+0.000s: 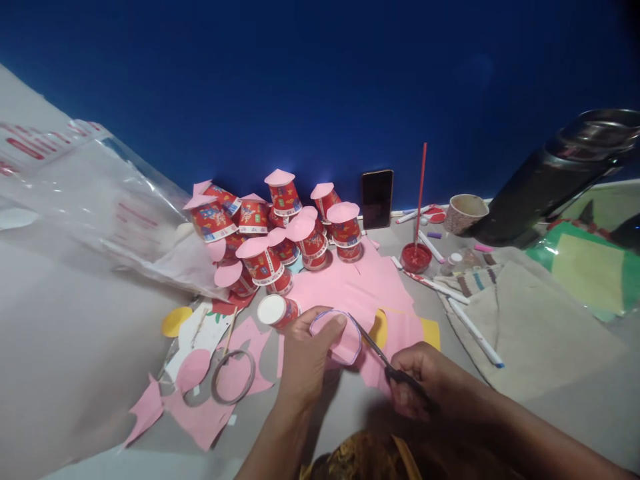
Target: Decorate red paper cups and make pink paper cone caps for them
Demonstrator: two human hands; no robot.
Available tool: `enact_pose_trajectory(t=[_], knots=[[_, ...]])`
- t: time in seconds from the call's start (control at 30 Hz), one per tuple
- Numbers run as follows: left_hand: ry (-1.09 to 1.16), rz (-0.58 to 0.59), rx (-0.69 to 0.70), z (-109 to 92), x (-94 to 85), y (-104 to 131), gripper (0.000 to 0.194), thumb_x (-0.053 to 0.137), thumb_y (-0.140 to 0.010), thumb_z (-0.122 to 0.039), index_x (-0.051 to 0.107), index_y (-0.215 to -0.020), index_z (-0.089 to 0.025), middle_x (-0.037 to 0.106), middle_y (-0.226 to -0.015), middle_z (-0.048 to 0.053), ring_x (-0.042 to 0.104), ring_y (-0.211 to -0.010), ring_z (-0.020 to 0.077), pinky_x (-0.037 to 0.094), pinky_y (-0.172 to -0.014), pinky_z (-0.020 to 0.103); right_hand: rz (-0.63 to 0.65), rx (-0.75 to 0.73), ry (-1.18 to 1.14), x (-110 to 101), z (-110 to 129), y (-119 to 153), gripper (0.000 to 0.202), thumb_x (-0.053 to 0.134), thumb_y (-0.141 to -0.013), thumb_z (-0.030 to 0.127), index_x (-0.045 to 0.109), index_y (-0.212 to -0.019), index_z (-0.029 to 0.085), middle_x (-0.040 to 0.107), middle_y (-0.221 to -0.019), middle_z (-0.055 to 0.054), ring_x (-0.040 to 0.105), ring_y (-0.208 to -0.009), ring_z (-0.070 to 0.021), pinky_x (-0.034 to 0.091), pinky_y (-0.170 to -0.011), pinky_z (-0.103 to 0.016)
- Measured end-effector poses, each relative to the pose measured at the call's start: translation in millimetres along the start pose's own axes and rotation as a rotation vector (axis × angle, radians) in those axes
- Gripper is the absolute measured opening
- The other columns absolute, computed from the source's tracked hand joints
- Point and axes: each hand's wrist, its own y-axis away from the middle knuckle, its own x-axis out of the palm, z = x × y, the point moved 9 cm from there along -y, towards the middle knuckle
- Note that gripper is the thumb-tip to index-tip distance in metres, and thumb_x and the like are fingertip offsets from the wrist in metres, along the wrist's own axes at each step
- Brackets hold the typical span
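Pink paper piece (351, 343), edged with a purple line, is pinched between thumb and fingers of the left hand (307, 341), above pink sheets (345, 287). Scissors (385, 364) are gripped by the curled fingers of the right hand (425, 365); their long axis is slanted, tips directed forward and left, at the paper's right edge. 1 white-ended cup (273, 310) is seen just beyond the left hand.

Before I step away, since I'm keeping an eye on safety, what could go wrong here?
The scissors in the right hand have their blades near the left hand holding the outlined pink piece, so a slip might nick a finger. The left hand could also knock the white-ended cup just beyond it.
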Motion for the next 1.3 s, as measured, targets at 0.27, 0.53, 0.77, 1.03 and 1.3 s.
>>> enact_pose_trajectory(t=[0.27,0.53,0.77,1.03,1.3], knots=[[-0.012,0.016,-0.011,-2,-1.2,-4,0.033,0.092,-0.062,-0.039,0.075,-0.074,-0.015,0.064,-0.063,-0.001,0.053,-0.057,0.0109,0.043,-0.056,0.021,0.004,-0.02,0.009,0,4,1,0.012,0.063,-0.07,0.028,0.064,-0.066,0.016,0.059,-0.054,0.003,0.045,-0.045,-0.0059,0.033,-0.044,-0.017],[-0.014,0.076,-0.014,-4,-1.1,-5,0.033,0.092,-0.064,-0.04,0.074,-0.076,-0.015,0.061,-0.06,-0.003,0.05,-0.054,0.009,0.039,-0.053,0.019,0.034,-0.086,0.037,3,9,1,0.008,0.066,-0.067,0.024,0.063,-0.067,0.016,0.058,-0.055,0.005,0.044,-0.048,-0.0058,0.033,-0.046,-0.017],[-0.006,0.082,-0.041,-5,3.6,-4,0.034,0.093,-0.062,-0.04,0.073,-0.074,-0.014,0.06,-0.06,-0.003,0.05,-0.053,0.0094,0.039,-0.053,0.02,0.044,-0.077,0.031,4,9,1,0.01,0.067,-0.07,0.025,0.063,-0.068,0.016,0.06,-0.057,0.004,0.046,-0.049,-0.006,0.033,-0.047,-0.017],[-0.016,0.084,-0.04,-4,1.5,-4,0.034,0.093,-0.062,-0.04,0.074,-0.074,-0.015,0.061,-0.06,-0.002,0.051,-0.055,0.0094,0.04,-0.054,0.02,0.065,-0.148,0.078,4,12,2,0.015,0.074,-0.067,0.021,0.06,-0.067,0.017,0.058,-0.057,0.005,0.046,-0.049,-0.0056,0.035,-0.049,-0.017],[-0.033,0.118,-0.062,-6,4.5,-4,0.034,0.093,-0.061,-0.039,0.073,-0.073,-0.014,0.059,-0.057,-0.003,0.047,-0.053,0.008,0.036,-0.053,0.019,0.061,-0.089,0.074,5,12,3,0.015,0.074,-0.07,0.022,0.06,-0.066,0.017,0.057,-0.057,0.005,0.044,-0.049,-0.0054,0.032,-0.047,-0.017]])
